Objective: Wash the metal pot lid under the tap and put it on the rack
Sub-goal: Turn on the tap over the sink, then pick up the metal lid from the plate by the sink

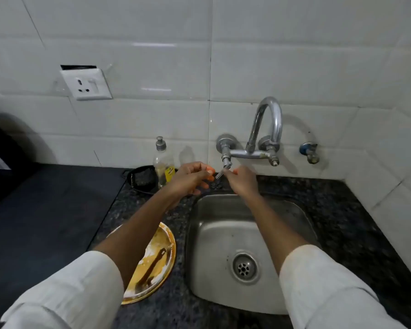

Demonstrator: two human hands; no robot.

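Note:
The metal pot lid [157, 260], round, smeared with yellow and white residue and with a dark strap handle, lies on the counter left of the sink, partly under my left forearm. Both hands are raised at the wall tap [266, 129], far above the lid. My right hand [243, 180] pinches the small lever handle [221, 173] under the tap's left valve. My left hand [190, 178] hovers just left of that lever with its fingers loosely curled and nothing in them. No water runs from the spout. No rack is in view.
A steel sink [242, 233] with a drain sits below the tap. A soap bottle [163, 162] and a black dish with a scrubber [141, 179] stand at the back left of the dark granite counter [356, 222]. A wall socket [86, 84] is on the tiles.

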